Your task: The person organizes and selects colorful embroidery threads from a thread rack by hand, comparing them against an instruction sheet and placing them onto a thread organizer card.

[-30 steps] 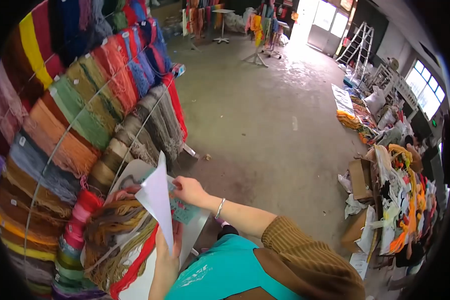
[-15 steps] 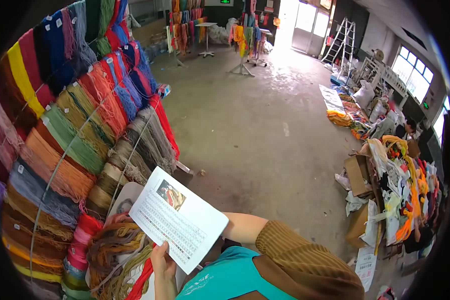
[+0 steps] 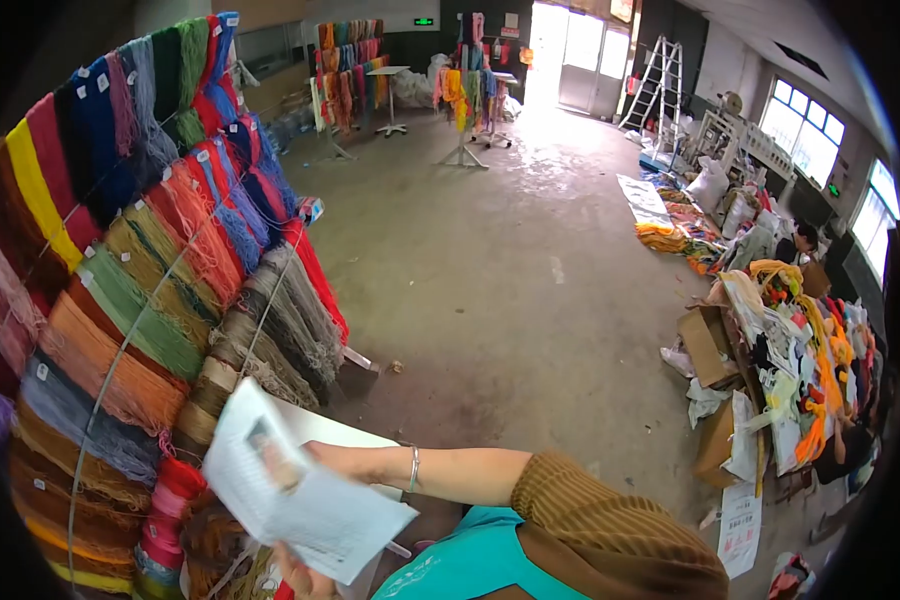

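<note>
A printed paper sheet [image 3: 340,525], with rows of small print and a picture, is bent and blurred at the lower left. My left hand [image 3: 305,575] grips its lower edge, thumb over the front. My right hand [image 3: 338,460], with a silver bracelet at the wrist, reaches across to the picture part of the sheet; its fingers are blurred and partly hidden by the paper. Behind that hand lies a flat white surface [image 3: 345,432], whose kind I cannot make out. Brown yarn skeins [image 3: 210,550] are partly covered below the sheet.
A rack of colourful hanging yarn skeins [image 3: 140,310] fills the left side. At the right stand cardboard boxes [image 3: 705,345] beside a heap of yarn and bags [image 3: 815,350]. A stepladder [image 3: 658,85] and more yarn stands [image 3: 465,95] are farther back. A person [image 3: 798,243] is at the right.
My right hand has come out from behind the sheet and moved left to its picture. The sheet has shifted left and down and become bent. The view has turned slightly.
</note>
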### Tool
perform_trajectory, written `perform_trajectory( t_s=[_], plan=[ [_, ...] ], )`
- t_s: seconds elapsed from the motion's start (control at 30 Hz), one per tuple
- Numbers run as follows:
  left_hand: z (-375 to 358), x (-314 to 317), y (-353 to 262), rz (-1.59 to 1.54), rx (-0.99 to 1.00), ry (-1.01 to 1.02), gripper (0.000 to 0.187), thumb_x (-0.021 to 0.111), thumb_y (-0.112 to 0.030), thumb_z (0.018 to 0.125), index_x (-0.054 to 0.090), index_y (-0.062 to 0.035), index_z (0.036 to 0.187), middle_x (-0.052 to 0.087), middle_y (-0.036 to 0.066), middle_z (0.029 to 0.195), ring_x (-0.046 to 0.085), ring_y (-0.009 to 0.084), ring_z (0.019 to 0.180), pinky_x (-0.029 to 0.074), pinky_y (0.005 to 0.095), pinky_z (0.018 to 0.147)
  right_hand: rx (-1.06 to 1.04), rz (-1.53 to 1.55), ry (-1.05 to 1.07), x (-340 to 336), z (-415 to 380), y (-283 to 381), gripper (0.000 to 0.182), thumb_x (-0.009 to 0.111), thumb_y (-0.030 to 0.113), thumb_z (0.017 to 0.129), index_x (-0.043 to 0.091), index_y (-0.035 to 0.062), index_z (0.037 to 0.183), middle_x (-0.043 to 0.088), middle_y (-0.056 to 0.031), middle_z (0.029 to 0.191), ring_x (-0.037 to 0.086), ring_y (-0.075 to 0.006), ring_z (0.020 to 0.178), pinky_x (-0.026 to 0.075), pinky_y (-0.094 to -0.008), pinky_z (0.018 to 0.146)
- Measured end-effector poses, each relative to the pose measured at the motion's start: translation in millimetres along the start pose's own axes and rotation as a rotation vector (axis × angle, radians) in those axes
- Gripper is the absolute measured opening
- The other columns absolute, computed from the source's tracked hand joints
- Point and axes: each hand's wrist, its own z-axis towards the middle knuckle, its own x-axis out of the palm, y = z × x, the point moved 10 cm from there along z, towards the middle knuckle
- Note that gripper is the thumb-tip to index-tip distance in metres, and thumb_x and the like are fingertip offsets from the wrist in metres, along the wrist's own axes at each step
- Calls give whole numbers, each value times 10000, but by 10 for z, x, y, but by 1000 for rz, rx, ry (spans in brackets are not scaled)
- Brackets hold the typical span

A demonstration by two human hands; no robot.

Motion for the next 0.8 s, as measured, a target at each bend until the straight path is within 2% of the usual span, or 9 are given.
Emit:
perform_trajectory(
  t_s=[0.03, 0.1, 0.13, 0.23, 0.33, 0.4, 0.43, 0.6, 0.8],
  plan=[
    [55, -460, -173, -32, 61, -38, 631, 561, -372, 951, 368, -52, 1460, 391, 112, 1506, 387, 320, 1363, 271, 537, 1153, -37, -30, 52, 56, -18, 64, 376, 599, 127, 886, 587, -22, 1231, 651, -51, 1139, 565, -123, 1018, 480, -307, 911],
    [-52, -46, -425, -1, 175, 19, 636, 567, -354, 949, 359, -46, 1465, 372, 116, 1517, 351, 336, 1386, 264, 533, 1159, -88, -110, 107, 129, -181, 329, 389, 548, 66, 854, 567, -42, 1227, 648, -33, 1114, 541, -102, 991, 469, -293, 897],
    [-106, 219, -482, -14, 205, 41, 579, 580, -279, 946, 393, -27, 1432, 464, 146, 1438, 462, 337, 1302, 388, 510, 1087, -98, -114, 107, 90, -291, 454, 389, 548, 66, 854, 567, -42, 1227, 648, -33, 1114, 541, -102, 991, 469, -293, 897],
    [-296, -54, -729, -218, 197, 57, 565, 585, -171, 925, 375, 7, 1419, 345, 180, 1504, 288, 319, 1416, 253, 441, 1177, -167, -125, 156, -139, -600, 686, 385, 565, 85, 877, 566, -34, 1243, 646, -26, 1130, 552, -94, 991, 471, -297, 901],
    [-244, 162, -644, -138, 211, 14, 565, 581, -171, 928, 370, 10, 1421, 339, 186, 1506, 287, 319, 1417, 249, 437, 1178, -188, 86, 128, -525, -1167, 1054, 427, 657, 173, 897, 571, -28, 1263, 639, -55, 1217, 566, -102, 1074, 467, -307, 953],
    [-72, 398, -400, -54, 193, -3, 565, 578, -171, 931, 367, 12, 1422, 335, 190, 1508, 286, 319, 1417, 247, 435, 1179, -160, 138, -21, -976, -1605, 1170, 448, 672, 165, 880, 567, -28, 1270, 643, -67, 1209, 584, -116, 1066, 474, -308, 949],
    [16, 536, -250, -7, 173, -1, 565, 577, -171, 932, 366, 13, 1423, 334, 192, 1508, 285, 319, 1417, 246, 434, 1179, -207, 161, -110, -1124, -1905, 1401, 382, 646, 129, 867, 593, -35, 1208, 669, -44, 1062, 615, -101, 914, 507, -293, 843],
    [559, 1194, 661, 273, 52, 18, 565, 570, -171, 937, 359, 18, 1427, 324, 202, 1512, 283, 319, 1418, 241, 428, 1181, -562, 229, -480, -2066, -3442, 2057, 397, 608, 62, 847, 562, -99, 1207, 663, -185, 1122, 667, -237, 1003, 532, -373, 899],
    [1153, 1790, 1666, 525, -48, 87, 565, 561, -171, 944, 350, 24, 1431, 312, 214, 1516, 280, 319, 1419, 234, 422, 1184, -826, 299, -896, -2806, -4926, 2090, 451, 581, 18, 842, 494, -87, 1272, 642, -176, 1168, 664, -238, 1013, 554, -377, 886]
  ],
)
